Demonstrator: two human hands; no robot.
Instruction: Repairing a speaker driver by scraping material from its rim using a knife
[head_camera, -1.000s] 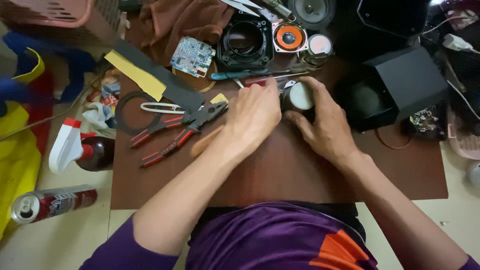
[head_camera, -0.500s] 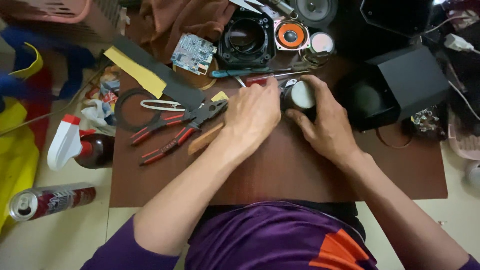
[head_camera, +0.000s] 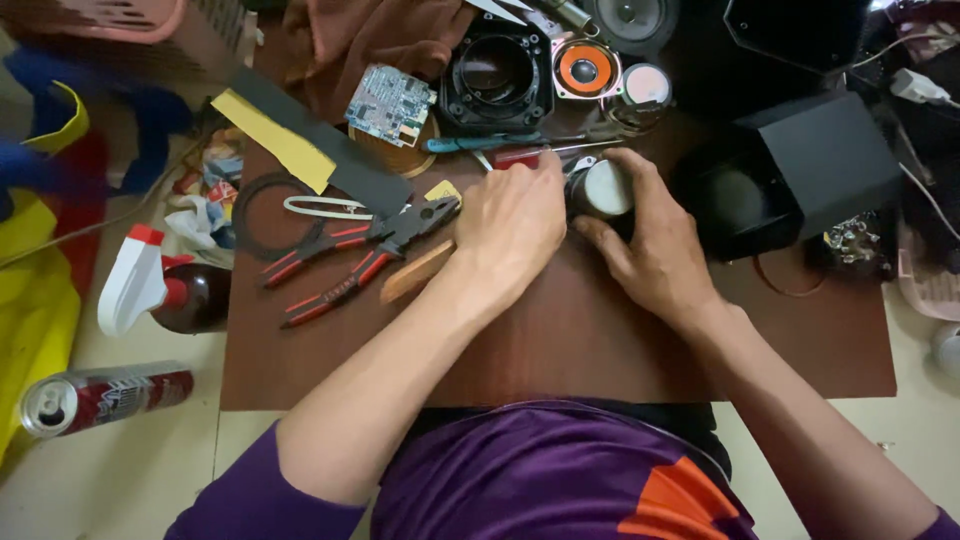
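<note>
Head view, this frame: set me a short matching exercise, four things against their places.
Things:
1 pliers
2 circuit board
3 spray can
4 round speaker part

Places:
A on the floor, left of the board
B between left hand and right hand
C at the board's far edge, on a round disc
D left of the left hand, handles red

Pairs: 1-D, 2-C, 3-A, 4-B

Most of the small round speaker part is covered by the right hand, so only its pale face is seen. What lies under the palm of the left hand cannot be made out. The wooden handle is hidden at its far end by that hand. The pink basket and the large speaker are cut off by the top edge. The blue object at the left is blurred.
</note>
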